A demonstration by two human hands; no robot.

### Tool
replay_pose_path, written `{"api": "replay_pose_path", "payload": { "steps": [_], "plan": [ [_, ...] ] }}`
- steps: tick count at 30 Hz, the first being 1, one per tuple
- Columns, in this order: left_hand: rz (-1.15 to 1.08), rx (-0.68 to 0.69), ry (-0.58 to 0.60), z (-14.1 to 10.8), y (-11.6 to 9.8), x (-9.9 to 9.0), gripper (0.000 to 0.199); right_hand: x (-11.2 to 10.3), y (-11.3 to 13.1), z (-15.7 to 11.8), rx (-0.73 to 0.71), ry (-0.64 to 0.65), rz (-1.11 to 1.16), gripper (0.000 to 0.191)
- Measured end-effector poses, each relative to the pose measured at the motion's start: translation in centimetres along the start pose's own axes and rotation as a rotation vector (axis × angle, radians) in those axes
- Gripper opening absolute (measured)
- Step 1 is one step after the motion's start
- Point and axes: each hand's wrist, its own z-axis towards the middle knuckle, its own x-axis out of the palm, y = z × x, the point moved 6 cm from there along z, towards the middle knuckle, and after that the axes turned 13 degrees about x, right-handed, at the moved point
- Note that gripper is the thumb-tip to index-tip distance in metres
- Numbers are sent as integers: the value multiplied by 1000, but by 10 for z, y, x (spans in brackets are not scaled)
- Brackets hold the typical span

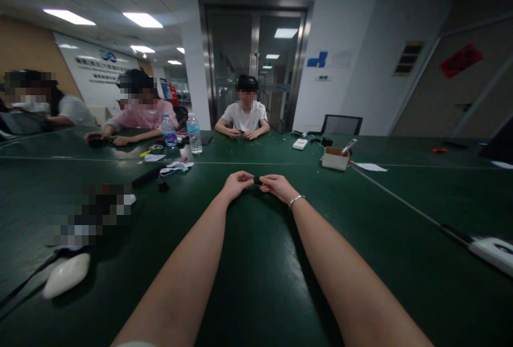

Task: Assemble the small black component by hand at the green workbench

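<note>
Both my arms stretch forward over the dark green table [256, 293]. Between my fingertips is a small black object [257, 180], too small to tell its kind. My left hand [237, 185] pinches its left end, and my right hand [278, 187] pinches its right end. The fingers cover much of it. A silvery bracelet [296, 200] circles my right wrist. My hands are raised a little above the tabletop or resting close to it; I cannot tell which.
Two water bottles [194, 134] stand at the back left, near crumpled papers [176, 167]. A small box [335, 160] is at the right. At the near left lies a white rounded object [67, 276]; a white power strip [495, 253] is far right. Several people sit opposite and left.
</note>
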Motion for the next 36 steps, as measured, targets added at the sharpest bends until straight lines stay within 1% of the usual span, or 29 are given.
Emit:
{"api": "replay_pose_path", "payload": {
  "steps": [4, 6, 9, 11, 14, 16, 18, 20, 24, 29, 31, 33, 35, 36],
  "plan": [
    [-30, 5, -24, 1, 1, -1, 36, 1, 0, 0, -10, 13, -6, 5],
    [-55, -45, -60, 2, 5, -2, 36, 1, 0, 0, -9, 11, -7, 5],
    [-56, -149, -115, 2, 12, -2, 30, 1, 0, -1, -7, 4, -10, 7],
    [-18, -190, -97, 2, 14, 0, 28, 1, 0, -1, -9, 7, -16, 8],
    [31, -159, -45, 2, 12, 4, 22, 2, 0, -2, -15, 15, -22, 8],
    [35, -108, -47, 1, 8, 4, 17, 2, 0, -2, -14, 10, -20, 7],
    [34, -80, -62, 1, 5, 3, 17, 2, 0, -2, -11, 4, -19, 7],
    [28, -96, -69, 0, 4, 3, 20, 2, 0, -2, -9, 0, -22, 8],
    [45, -182, -98, -1, 6, 2, 18, 2, 0, -2, -9, -3, -34, 9],
    [100, -136, -89, 1, 7, 2, 15, 2, 0, -1, -5, -2, -42, 10],
    [68, -161, -93, 2, 9, 1, 16, 2, 0, -1, -5, 2, -41, 11],
    [36, -200, -72, 1, 12, 2, 20, 2, 0, -1, -2, 1, -39, 11],
    [43, -201, -35, 2, 12, 4, 25, 2, 0, -1, -1, -1, -41, 9],
    [62, -190, -23, 2, 11, 5, 24, 2, 0, -1, -2, -2, -43, 9]
  ]
}}
